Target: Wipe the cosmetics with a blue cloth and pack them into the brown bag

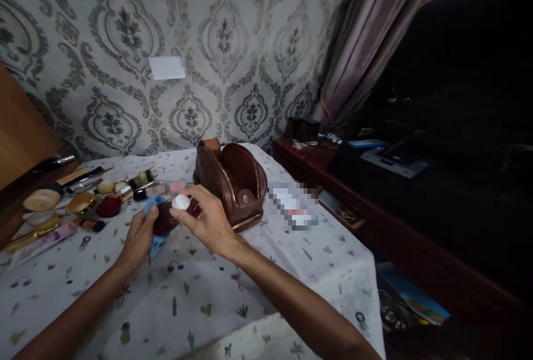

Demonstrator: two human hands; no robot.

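Observation:
My left hand point(139, 236) is closed round a blue cloth point(155, 226) and a dark red bottle point(165, 220) just above the table. My right hand point(207, 218) pinches the bottle's white cap point(181, 202) from the right. Both hands hover over a white patterned tablecloth point(200, 288). A brown leather pouch point(231, 181) stands just behind my right hand, its top open.
Several cosmetics lie at the left of the table: compacts point(41, 200), tubes and a dark red puff point(109, 207). A blurred white pack point(293, 206) lies right of the pouch. A dark wooden cabinet point(375, 221) runs along the right, beside curtains point(366, 43).

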